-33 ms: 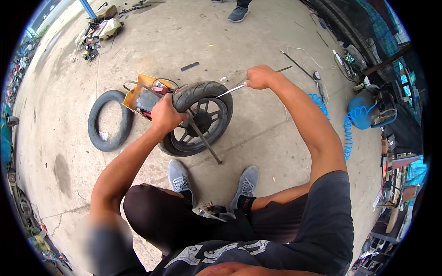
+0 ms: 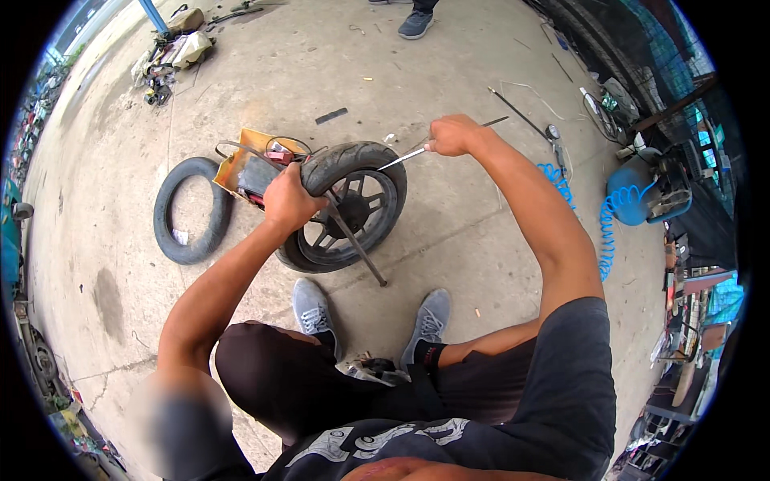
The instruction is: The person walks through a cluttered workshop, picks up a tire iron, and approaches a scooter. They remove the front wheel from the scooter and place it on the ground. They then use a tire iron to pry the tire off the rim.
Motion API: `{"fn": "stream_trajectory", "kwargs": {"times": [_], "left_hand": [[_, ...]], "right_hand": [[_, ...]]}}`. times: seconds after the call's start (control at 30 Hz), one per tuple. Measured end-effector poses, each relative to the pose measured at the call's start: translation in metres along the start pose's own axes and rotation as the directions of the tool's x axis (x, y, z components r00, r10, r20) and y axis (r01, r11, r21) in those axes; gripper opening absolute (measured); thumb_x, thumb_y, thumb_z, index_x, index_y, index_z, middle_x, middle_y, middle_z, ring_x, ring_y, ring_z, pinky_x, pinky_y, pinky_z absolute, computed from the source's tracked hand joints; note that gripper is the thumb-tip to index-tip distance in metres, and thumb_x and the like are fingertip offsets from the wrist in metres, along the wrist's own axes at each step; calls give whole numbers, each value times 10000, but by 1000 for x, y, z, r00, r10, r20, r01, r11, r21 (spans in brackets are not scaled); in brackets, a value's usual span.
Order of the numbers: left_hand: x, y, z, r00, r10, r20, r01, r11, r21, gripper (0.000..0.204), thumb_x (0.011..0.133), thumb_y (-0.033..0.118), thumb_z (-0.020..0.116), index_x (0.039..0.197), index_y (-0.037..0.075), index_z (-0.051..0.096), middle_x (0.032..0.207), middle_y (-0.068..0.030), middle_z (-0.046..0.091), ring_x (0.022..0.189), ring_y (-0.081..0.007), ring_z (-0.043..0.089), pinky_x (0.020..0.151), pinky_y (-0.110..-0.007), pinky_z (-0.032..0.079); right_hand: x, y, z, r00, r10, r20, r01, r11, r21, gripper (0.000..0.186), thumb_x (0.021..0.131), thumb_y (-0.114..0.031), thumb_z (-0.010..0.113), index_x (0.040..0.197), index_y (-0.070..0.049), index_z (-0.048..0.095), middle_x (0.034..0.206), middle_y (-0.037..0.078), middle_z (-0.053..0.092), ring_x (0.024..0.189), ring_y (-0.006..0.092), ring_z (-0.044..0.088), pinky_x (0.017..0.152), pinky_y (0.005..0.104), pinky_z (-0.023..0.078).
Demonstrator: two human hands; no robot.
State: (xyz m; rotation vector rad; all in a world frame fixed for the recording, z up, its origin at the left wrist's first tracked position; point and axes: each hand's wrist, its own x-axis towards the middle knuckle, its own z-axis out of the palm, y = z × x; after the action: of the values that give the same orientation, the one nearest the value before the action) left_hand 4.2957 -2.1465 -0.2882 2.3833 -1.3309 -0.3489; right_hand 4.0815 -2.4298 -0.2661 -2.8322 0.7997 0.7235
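Observation:
A black motorcycle wheel (image 2: 353,158) with a spoked rim leans in front of me, near my shoes. My left hand (image 2: 293,195) is closed on the tire's upper left side, its thumb near the rim. A long metal bar (image 2: 361,252) slants down from under that hand across the spokes to the floor; whether my fingers hold it too is unclear. My right hand (image 2: 453,134) grips a thin metal tool (image 2: 403,158) whose tip meets the gap between tire and rim at the upper right.
An inner tube (image 2: 168,208) lies left, beside a yellow tool box (image 2: 230,172). Right are a pressure gauge (image 2: 551,132), blue coiled hose (image 2: 608,240) and compressor tank (image 2: 630,212). Someone's shoe (image 2: 415,24) is at the top. Bags (image 2: 190,48) and clutter lie upper left.

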Motion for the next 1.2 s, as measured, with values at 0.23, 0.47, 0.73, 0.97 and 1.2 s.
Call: {"fn": "stream_trajectory", "kwargs": {"times": [0.23,0.47,0.73,0.97,1.2], "left_hand": [[-1,-2,0,1000,-5,-18,5,1000,-13,605,582,283,889,1019,-5,584,1004,-220,689,976,-399,663,844,-468,519],[0,-5,3,1000,4,-22,-4,1000,-12,630,575,288,904,1042,0,594,997,-221,695,967,-406,665,842,-466,521],[-3,-5,4,998,8,-55,-10,1000,-30,614,573,279,903,1021,-1,592,988,-223,689,966,-409,658,843,-470,512],[-2,0,8,996,23,-82,-24,1000,-10,543,585,255,882,964,14,578,977,-215,688,952,-407,660,824,-476,520],[4,0,8,999,-9,-51,10,1000,24,601,597,270,889,1049,5,594,960,-223,704,945,-409,670,835,-470,523]], "right_hand": [[-18,-12,23,995,53,-81,-47,996,75,410,933,-414,584,954,-29,722,970,186,719,955,386,672,809,489,525],[-56,-60,38,979,183,-90,-172,978,117,344,975,-332,537,937,-60,745,943,166,719,936,367,679,794,498,525],[-60,-84,45,965,260,-17,-246,931,271,332,973,-323,552,1026,-42,720,916,177,715,862,353,689,768,477,534],[-56,-116,88,831,425,360,-505,305,807,414,1022,-362,517,947,35,611,653,131,588,497,238,547,422,406,446],[-41,-187,161,852,382,357,-266,-270,925,423,1040,-357,493,790,-18,528,580,92,535,490,214,556,416,396,440]]}}
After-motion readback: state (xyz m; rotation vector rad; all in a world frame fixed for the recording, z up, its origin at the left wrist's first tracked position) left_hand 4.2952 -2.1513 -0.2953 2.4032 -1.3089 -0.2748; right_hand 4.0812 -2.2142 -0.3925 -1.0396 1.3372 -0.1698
